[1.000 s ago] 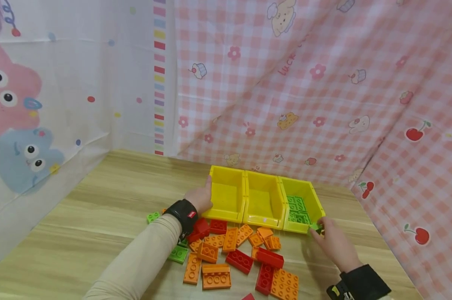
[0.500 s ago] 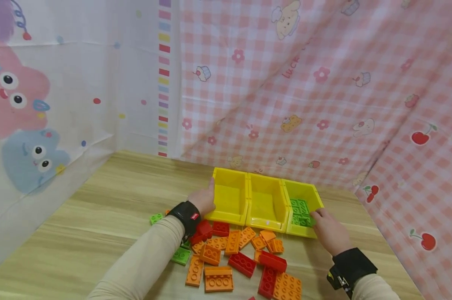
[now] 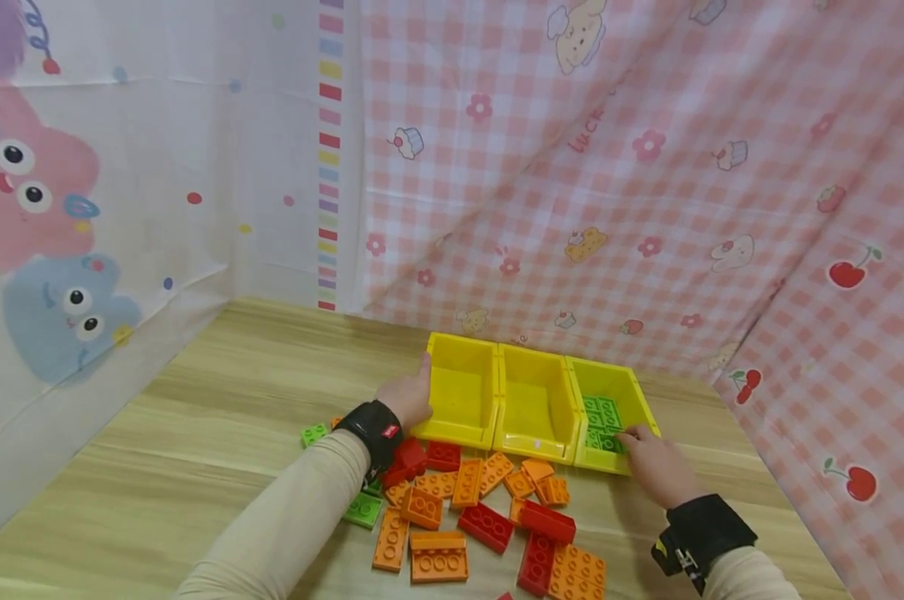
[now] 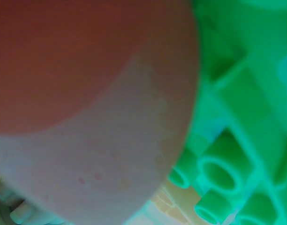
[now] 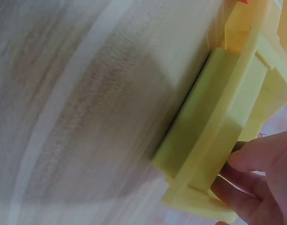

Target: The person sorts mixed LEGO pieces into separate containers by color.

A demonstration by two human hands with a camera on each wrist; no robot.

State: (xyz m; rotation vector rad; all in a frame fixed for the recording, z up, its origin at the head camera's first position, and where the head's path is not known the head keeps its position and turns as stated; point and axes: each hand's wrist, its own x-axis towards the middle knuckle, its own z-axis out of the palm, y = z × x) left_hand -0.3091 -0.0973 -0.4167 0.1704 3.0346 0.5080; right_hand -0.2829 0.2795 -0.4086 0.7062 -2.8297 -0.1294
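Three joined yellow bins stand in a row in the head view: the left bin (image 3: 461, 396), middle bin (image 3: 537, 400) and right bin (image 3: 635, 396). Several green bricks (image 3: 601, 412) lie in the right bin. My left hand (image 3: 407, 402) rests against the outer side of the left bin, its thumb straight along the wall; its other fingers are mostly hidden. Over the right bin's front right edge reaches my right hand (image 3: 657, 467), fingertips beside the green bricks. In the right wrist view its bent fingers (image 5: 237, 197) cross the rim; whether they hold a brick is hidden.
Loose orange bricks (image 3: 438, 557), red bricks (image 3: 486, 527) and green bricks (image 3: 363, 510) lie before the bins, some under the left forearm. In the left wrist view a blurred green brick (image 4: 218, 171) is very close. Patterned cloth (image 3: 496, 167) hangs behind the wooden table (image 3: 219, 400).
A second ago my right hand held a green brick at the right bin's front corner. It has moved inward over the rim. My left hand stays at the left bin.
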